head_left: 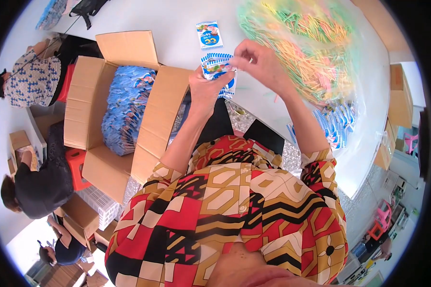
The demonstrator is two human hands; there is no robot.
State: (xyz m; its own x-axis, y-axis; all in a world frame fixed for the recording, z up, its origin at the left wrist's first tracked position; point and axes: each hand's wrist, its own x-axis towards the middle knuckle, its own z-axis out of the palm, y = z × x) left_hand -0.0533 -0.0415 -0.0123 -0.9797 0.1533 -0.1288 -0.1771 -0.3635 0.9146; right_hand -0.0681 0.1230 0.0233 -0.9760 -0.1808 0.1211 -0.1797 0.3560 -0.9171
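My left hand (204, 92) grips a small stack of blue-and-white snack packets (219, 63) over the near edge of the table, thumb across their front. Beside the stack's right edge, my right hand (259, 62) has its fingertips pinched together; whatever is between them is too small to make out. A single packet (209, 35) of the same kind lies flat on the table just beyond my hands. To the right, a clear plastic bag holds many thin green, yellow and pink strips (311, 57), close to my right forearm.
An open cardboard box (147, 134) full of blue packets (127, 110) stands at my left. More packets (337, 125) lie on the white table (177, 28) by my right elbow. Several people work at the left, near an orange crate (76, 167).
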